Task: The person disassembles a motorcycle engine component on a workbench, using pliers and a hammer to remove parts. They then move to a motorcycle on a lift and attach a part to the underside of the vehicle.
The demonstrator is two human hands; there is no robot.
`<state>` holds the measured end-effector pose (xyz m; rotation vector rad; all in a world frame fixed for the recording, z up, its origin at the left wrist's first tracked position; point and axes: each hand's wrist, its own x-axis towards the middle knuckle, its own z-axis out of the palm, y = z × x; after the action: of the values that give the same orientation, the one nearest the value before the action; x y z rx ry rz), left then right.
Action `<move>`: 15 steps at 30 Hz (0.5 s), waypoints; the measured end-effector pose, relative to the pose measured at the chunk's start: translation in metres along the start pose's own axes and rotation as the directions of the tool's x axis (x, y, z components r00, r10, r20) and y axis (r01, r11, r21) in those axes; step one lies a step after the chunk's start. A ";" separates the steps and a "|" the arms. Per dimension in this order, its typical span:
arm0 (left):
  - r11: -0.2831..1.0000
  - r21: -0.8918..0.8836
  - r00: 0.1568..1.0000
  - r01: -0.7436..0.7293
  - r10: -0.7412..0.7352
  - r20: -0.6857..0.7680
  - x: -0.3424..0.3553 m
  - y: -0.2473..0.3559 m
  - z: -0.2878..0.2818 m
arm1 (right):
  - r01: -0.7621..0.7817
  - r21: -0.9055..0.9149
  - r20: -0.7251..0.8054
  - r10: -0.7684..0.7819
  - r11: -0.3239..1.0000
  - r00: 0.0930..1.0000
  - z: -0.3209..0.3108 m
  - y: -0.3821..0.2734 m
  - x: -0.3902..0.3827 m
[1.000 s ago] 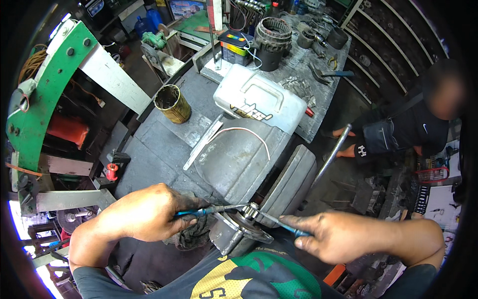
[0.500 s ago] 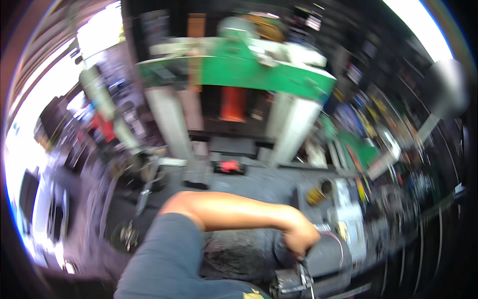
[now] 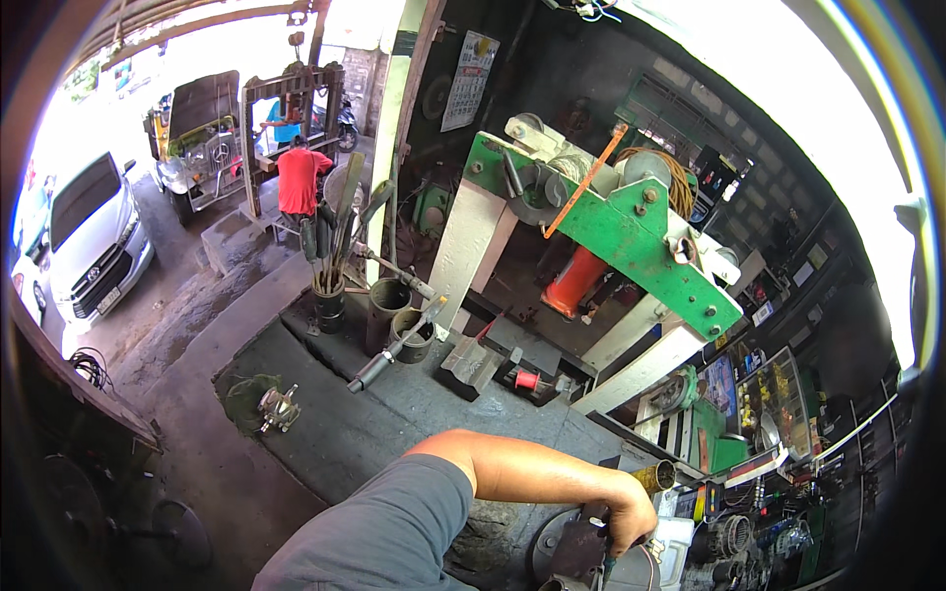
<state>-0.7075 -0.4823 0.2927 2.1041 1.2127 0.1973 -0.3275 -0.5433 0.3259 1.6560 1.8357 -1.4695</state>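
Head view: only one arm shows, coming in from the lower edge. Can't tell which it is, I'd guess the left hand (image 3: 631, 517), fist wrapped round a tool handle (image 3: 609, 563) over the dark motor part (image 3: 576, 547), below-right of the green press (image 3: 631, 231). Firm grip probably for leverage. Right hand isn't visible.

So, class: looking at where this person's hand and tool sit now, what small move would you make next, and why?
Probably turn the head back down toward the work. The left hand grips a tool handle at the dark metal part on the bench, but all of this sits at the picture's lower edge, the tool's tip is cut off and the right hand is out of view.
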 end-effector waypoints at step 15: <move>0.983 -0.071 0.872 -0.170 0.117 -0.475 -0.022 -0.020 0.006 | 0.406 -0.380 0.034 -0.426 0.831 0.904 -0.002 -0.013 0.000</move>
<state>-0.7310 -0.4962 0.2796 2.1134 1.2739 0.8685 -0.3376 -0.5395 0.3330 1.1638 2.4404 -1.1066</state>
